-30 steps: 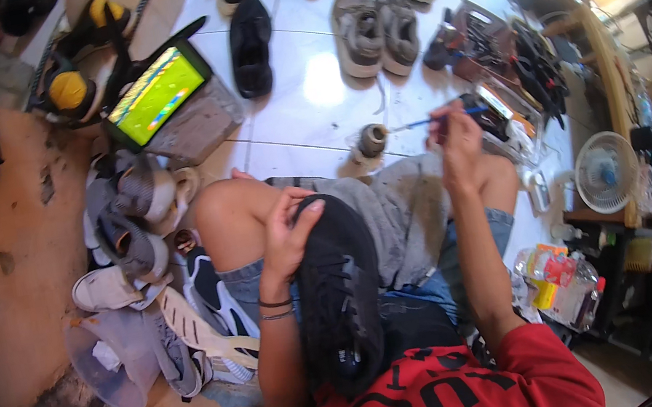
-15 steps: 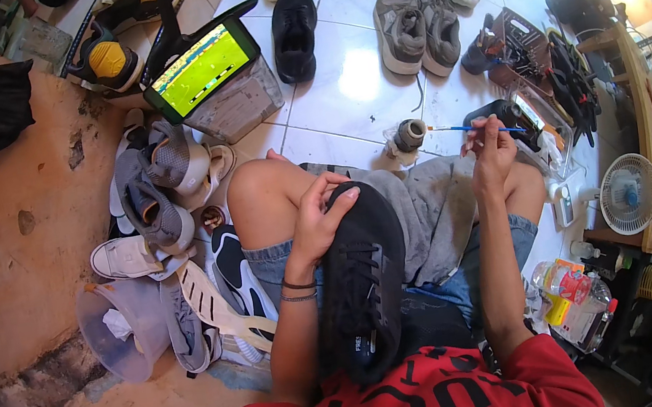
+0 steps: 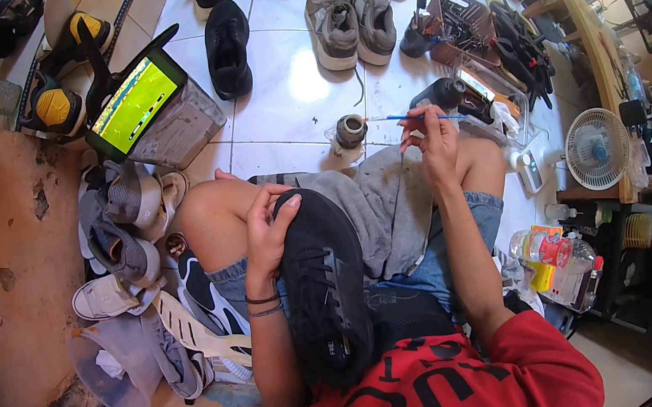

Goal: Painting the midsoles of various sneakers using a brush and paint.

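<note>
Everything on the floor has slid toward the left of the view since half a second ago, while both hands keep the same holds. Seen from above, a person in a red shirt [image 3: 531, 367] sits with bent knees [image 3: 205, 218]. The left hand [image 3: 268, 228] grasps a black lace-up shoe [image 3: 323, 276] by its front end, thumb lying over the toe. The shoe is above the lap, laces up, toe pointing away and heel toward the chest. The right hand [image 3: 434, 139] is out over the right knee, its fingers pinching a thin blue brush [image 3: 399, 116]. The brush points left, its tip just beside the mouth of a small open bottle [image 3: 350, 131] that stands on the white tiled floor [image 3: 284, 156]; whether they touch, I cannot tell. Grey cloth [image 3: 392, 218] is draped between the knees. Near the right hand lies a dark jar [image 3: 443, 93]. Beyond the small bottle sits a pair of grey-brown shoes [image 3: 334, 27], with another black shoe [image 3: 227, 49] to their left. Farther left, a lit screen [image 3: 138, 105] leans on a block [image 3: 182, 130]. At far right is a white fan [image 3: 597, 149]; at lower left, a translucent bucket [image 3: 118, 373].
</note>
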Tool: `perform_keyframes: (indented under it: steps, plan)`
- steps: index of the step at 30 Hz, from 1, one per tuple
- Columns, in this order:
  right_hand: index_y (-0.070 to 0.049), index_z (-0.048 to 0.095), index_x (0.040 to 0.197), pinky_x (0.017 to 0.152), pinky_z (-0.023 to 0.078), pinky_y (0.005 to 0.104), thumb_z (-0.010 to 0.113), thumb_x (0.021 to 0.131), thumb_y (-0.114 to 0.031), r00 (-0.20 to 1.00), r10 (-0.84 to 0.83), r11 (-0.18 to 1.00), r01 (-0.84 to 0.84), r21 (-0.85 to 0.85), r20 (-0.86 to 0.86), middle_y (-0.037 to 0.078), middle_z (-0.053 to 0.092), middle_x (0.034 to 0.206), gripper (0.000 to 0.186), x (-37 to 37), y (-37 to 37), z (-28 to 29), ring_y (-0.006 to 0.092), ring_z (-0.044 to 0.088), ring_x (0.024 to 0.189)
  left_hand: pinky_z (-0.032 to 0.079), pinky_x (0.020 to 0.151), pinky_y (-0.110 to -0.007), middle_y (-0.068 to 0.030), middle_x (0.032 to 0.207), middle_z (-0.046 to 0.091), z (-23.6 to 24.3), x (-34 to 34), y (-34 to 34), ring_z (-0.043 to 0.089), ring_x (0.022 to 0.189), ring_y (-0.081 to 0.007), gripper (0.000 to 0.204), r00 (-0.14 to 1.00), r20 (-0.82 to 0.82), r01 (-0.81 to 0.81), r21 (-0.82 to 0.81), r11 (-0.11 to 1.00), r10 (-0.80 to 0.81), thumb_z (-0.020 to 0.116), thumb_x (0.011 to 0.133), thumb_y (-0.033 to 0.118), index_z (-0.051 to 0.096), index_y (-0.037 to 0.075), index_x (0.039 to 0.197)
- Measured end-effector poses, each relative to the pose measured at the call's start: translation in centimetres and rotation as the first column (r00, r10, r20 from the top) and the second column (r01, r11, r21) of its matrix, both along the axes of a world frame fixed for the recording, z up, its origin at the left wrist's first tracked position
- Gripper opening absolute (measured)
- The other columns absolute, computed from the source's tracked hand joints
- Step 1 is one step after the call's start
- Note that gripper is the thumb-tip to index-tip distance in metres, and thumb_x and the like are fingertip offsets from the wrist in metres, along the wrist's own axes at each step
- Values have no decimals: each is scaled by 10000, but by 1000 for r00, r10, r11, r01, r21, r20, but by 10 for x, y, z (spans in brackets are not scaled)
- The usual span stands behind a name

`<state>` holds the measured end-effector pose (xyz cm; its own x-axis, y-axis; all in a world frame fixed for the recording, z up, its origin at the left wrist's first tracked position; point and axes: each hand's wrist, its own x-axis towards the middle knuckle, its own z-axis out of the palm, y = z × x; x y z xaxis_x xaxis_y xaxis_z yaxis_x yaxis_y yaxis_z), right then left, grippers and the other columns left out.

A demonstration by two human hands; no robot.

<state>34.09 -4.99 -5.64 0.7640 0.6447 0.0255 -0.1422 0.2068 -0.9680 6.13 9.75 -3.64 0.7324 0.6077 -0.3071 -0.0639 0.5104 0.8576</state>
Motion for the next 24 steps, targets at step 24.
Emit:
perform_keyframes:
  steps: [24]
  plan:
    - [29, 500, 1093, 909, 554, 423, 561, 1016, -86, 898, 427, 899, -409, -157, 106, 226, 689, 1009, 152, -104, 36, 24, 294, 704, 995, 483, 862, -238, -77, 1014, 683, 8, 17, -3, 624, 953, -103, 219, 966, -220, -71, 271, 960, 134, 680, 892, -23, 602, -35, 1096]
